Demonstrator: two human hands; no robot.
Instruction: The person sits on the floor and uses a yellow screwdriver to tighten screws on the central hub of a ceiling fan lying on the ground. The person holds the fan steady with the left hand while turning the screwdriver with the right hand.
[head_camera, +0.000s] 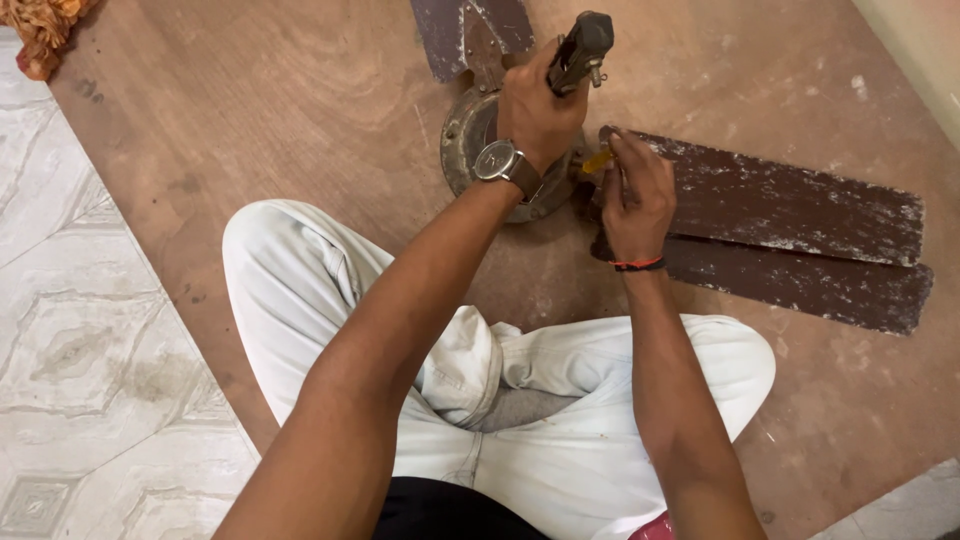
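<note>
1. The left hand is wrapped tight around the dark downrod of an old ceiling fan, fingers clamped together on it; a wristwatch sits on that wrist.
2. The downrod rises out of the top of this hand, its long axis tilted up and to the right, away from the person, ending in a rounded black cap.
3. Directly under the left hand lies the fan's round motor housing, resting flat on a brown wooden board on the floor.
4. The right hand, just beside the left hand, is pinched shut on a small yellow-handled tool. Its visible part points left and slightly down toward the housing; the tip is hidden between the two hands.
5. A red thread band circles the right wrist.
6. Two dusty brown blades stretch out from beneath the right hand toward the right, their long axes nearly parallel, lying flat on the board.
7. A third blade extends beyond the left hand, toward the top edge.
8. The person sits cross-legged in white trousers, nearer than both hands.
</note>
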